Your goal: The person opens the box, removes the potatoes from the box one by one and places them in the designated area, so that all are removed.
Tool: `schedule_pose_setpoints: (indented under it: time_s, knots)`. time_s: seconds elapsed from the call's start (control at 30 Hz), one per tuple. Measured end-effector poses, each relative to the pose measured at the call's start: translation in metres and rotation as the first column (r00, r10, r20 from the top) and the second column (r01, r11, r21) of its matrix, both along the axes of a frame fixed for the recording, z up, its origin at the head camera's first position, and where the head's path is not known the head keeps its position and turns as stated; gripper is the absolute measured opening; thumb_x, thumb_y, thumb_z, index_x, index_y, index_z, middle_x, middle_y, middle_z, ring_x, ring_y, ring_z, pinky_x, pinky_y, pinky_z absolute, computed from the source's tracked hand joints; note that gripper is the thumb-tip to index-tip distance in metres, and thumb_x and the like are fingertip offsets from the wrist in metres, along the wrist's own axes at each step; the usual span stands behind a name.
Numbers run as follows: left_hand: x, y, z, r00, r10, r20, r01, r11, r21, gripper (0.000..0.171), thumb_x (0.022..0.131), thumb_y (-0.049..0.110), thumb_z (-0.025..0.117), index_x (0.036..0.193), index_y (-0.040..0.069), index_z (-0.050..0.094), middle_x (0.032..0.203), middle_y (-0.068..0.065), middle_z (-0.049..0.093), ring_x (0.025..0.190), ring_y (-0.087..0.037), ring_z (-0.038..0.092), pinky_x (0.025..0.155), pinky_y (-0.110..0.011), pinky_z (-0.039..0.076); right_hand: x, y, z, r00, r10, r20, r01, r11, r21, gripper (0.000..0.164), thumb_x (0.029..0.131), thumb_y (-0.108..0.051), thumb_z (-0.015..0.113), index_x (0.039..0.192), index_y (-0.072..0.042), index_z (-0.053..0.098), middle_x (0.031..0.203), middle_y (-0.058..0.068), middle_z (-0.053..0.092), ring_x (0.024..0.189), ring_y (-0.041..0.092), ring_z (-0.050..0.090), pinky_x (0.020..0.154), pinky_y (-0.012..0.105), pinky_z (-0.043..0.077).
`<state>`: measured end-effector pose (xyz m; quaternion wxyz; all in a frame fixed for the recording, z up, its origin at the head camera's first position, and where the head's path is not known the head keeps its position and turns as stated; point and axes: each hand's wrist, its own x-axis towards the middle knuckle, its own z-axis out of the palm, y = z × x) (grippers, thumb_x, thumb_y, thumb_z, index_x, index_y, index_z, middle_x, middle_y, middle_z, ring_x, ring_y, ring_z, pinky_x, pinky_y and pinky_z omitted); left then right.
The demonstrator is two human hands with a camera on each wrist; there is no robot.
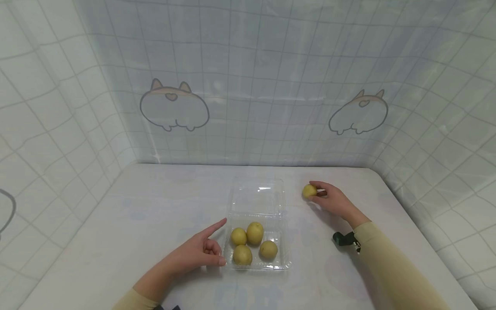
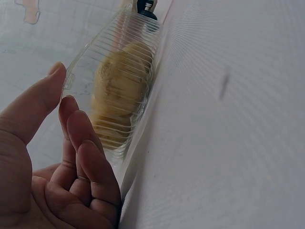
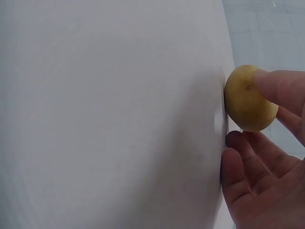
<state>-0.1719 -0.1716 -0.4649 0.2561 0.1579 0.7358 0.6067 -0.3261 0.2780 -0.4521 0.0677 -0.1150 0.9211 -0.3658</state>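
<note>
My right hand (image 1: pixel 332 201) pinches a small yellow potato (image 1: pixel 309 191) between thumb and fingers, at or just above the table to the right of the lid. In the right wrist view, the thumb presses on this potato (image 3: pixel 250 98) beside a small dimple. A clear plastic clamshell box (image 1: pixel 282 258) lies with its lid (image 1: pixel 257 196) folded back, away from me. Several potatoes (image 1: pixel 242 255) sit in its base. Along the left side of the box lies my left hand (image 1: pixel 197 249), index finger extended, thumb tip by the rim. The left wrist view shows the box's ribbed wall (image 2: pixel 119 81) close to the fingertips.
A white patterned cloth covers the table (image 1: pixel 155 206). Pale gridded curtains (image 1: pixel 267 94) with cartoon drawings hang behind and at both sides. A dark strap device (image 1: pixel 345 239) is on the right wrist.
</note>
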Motion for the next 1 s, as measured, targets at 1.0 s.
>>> schedule_pose_setpoints:
  time_s: [1.0]
  knots:
    - [-0.0009,-0.0006,-0.0007,1.0,0.001,0.001,-0.001,1.0,0.006,0.101,0.084,0.015,0.08,0.16,0.023,0.014,0.083,-0.009,0.066,0.072,-0.015,0.055,0.066,-0.027,0.046,0.0022,0.0017,0.01,0.999,-0.024,-0.047,0.027,0.997,0.07,0.064,0.095,-0.036,0.066,0.15,-0.013,0.042,0.146,0.018,0.044,0.121,0.036,0.055,0.09,0.051,0.048]
